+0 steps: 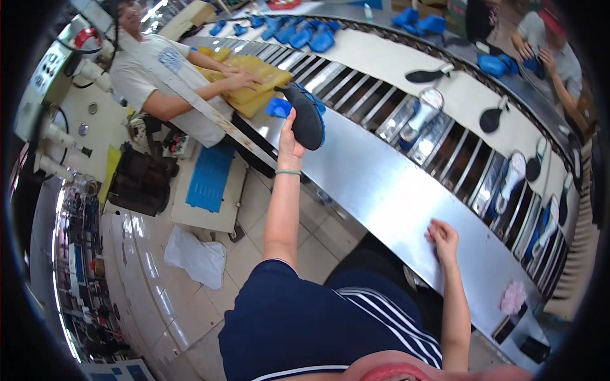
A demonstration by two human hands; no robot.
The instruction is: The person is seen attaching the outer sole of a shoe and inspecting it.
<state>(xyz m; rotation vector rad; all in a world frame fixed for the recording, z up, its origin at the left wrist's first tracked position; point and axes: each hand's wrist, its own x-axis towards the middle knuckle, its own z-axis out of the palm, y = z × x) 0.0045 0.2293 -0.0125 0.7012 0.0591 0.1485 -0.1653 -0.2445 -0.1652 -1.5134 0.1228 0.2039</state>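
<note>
My left hand (pixel 291 143) reaches far forward, gripping a shoe (pixel 306 119) with a black sole and blue upper. The sole is turned toward me, and the shoe is held up over the metal worktop's left part. A small blue piece (pixel 277 107) shows just beside it. My right hand (pixel 443 240) hovers at or just above the metal worktop (pixel 387 190), its fingers loosely bent. Nothing shows in it. Whether it touches the surface I cannot tell.
Beyond the worktop runs a slatted roller conveyor (pixel 356 89) carrying shoes. A white belt (pixel 470 95) holds several black soles. At left a co-worker rests hands on yellow sheets (pixel 257 79); another sits far right. A pink cloth (pixel 513 297) lies near the worktop's right end.
</note>
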